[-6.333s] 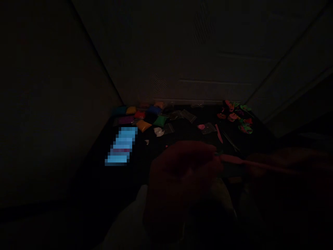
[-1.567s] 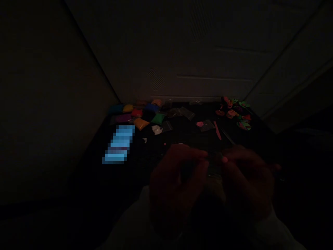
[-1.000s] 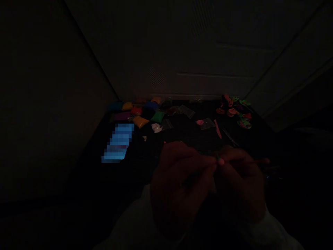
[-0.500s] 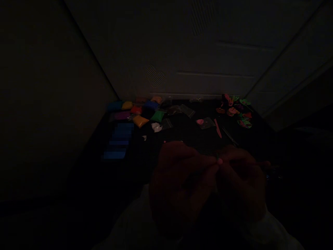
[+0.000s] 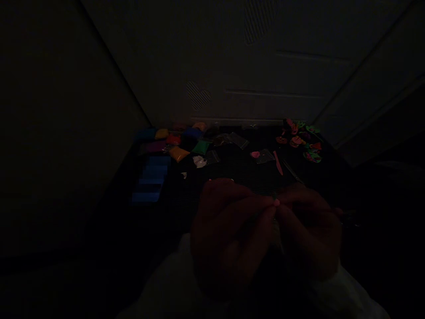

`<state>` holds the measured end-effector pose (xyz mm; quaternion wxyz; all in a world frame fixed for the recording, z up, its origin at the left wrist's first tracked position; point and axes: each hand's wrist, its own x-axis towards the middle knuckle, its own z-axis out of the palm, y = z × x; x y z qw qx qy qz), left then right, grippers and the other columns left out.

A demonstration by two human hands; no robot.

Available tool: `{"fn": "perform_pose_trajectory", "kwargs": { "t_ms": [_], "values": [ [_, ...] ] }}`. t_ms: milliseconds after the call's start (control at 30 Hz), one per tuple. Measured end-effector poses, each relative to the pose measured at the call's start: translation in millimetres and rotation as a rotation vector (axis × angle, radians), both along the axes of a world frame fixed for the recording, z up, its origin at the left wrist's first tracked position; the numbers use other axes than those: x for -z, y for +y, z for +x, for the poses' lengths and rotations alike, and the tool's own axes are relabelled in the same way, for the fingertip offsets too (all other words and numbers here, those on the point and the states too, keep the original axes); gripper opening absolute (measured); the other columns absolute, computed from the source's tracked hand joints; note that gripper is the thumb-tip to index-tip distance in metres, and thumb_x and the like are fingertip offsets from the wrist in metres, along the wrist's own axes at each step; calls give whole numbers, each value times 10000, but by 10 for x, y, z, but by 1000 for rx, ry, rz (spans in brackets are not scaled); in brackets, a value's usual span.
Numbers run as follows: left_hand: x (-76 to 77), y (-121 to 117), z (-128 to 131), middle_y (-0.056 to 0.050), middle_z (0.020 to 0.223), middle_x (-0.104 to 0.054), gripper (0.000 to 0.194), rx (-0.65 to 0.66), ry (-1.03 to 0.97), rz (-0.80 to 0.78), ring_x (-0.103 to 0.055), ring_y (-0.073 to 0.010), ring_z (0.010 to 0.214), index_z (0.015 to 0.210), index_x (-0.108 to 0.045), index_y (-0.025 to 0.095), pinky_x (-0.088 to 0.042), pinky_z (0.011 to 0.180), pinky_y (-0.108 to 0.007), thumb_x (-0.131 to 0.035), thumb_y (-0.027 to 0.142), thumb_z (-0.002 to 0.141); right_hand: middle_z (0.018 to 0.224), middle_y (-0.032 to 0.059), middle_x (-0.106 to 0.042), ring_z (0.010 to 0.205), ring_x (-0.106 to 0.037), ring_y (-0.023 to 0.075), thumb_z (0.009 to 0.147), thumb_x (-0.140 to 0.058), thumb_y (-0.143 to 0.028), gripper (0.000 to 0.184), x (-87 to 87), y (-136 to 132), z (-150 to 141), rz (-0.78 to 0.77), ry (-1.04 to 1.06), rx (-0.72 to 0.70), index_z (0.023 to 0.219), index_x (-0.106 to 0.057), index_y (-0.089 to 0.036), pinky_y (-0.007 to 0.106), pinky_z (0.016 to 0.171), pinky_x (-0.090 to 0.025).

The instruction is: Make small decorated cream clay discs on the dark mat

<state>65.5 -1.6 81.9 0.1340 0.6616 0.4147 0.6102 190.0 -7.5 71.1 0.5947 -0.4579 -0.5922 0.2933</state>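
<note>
The scene is very dark. My left hand (image 5: 229, 230) and my right hand (image 5: 308, 230) are held close together in front of me, fingers curled, their fingertips meeting on a tiny pink piece (image 5: 276, 203). A thin pink stick (image 5: 327, 210) runs out to the right from my right hand's fingers. Both wrists wear pale sleeves.
On the dark surface beyond lie several coloured packets (image 5: 179, 144), clear plastic bags (image 5: 237, 141), a pink tool (image 5: 278, 162), a pink lump (image 5: 255, 154) and a cluster of bright shaped pieces (image 5: 300, 139). A dim phone screen (image 5: 151, 179) lies left. Walls close in behind.
The phone screen has dimmed from bright blue to dark. My hands stay together at the pink piece, having shifted only slightly.
</note>
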Motion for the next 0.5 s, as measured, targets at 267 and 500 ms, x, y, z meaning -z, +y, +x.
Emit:
{"fn": "perform_pose_trajectory", "kwargs": {
  "t_ms": [267, 500],
  "values": [
    [134, 6, -64, -11, 890, -592, 232, 21, -31, -66, -561, -151, 835, 896, -605, 217, -481, 727, -300, -589, 87, 704, 637, -29, -545, 481, -467, 68, 737, -607, -180, 65, 11, 7, 7, -20, -32, 29, 758, -614, -241, 201, 426, -378],
    [553, 600, -809, -74, 1065, -613, 330, -440, 387, -261, -500, -229, 1052, 1094, -534, 176, -355, 936, -389, -435, 135, 782, 579, -35, -529, 488, -482, 82, 716, -619, -192, 39, 121, 74, 112, -39, -53, 114, 708, -613, -230, 207, 440, -400]
  ]
}}
